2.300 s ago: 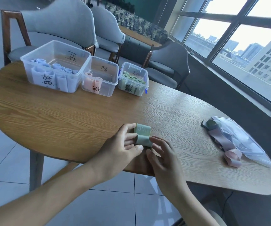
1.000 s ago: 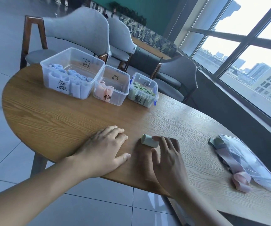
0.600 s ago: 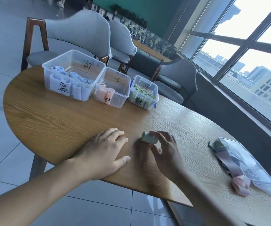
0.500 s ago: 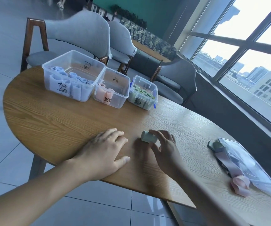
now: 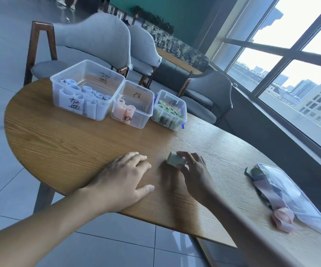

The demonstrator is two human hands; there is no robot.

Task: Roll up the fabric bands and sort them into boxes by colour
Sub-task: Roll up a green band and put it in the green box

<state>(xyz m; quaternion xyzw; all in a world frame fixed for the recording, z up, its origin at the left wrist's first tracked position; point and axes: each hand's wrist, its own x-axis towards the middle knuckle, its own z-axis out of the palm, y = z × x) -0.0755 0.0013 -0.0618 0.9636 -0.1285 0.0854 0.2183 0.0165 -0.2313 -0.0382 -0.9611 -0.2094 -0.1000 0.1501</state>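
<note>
A rolled green band [image 5: 175,160] sits at the middle of the wooden table [image 5: 74,147], pinched between the thumb and fingers of my right hand [image 5: 195,175]. My left hand [image 5: 125,180] rests flat on the table to its left, fingers spread, holding nothing. Three clear boxes stand in a row at the far side: a large box [image 5: 86,74] with blue rolls, a middle box [image 5: 146,105] with pink rolls, a small box [image 5: 175,99] with green rolls. Loose pink and grey-green bands [image 5: 271,195] lie at the right.
A clear plastic bag [image 5: 290,189] lies under the loose bands near the table's right edge. Grey padded chairs [image 5: 98,39] stand behind the boxes. A large window runs along the right side. The table's near edge is just under my wrists.
The green band went from half-rolled between both hands to a full roll. My left hand let go and settled flat on the table. My right hand's fingers curled round the roll.
</note>
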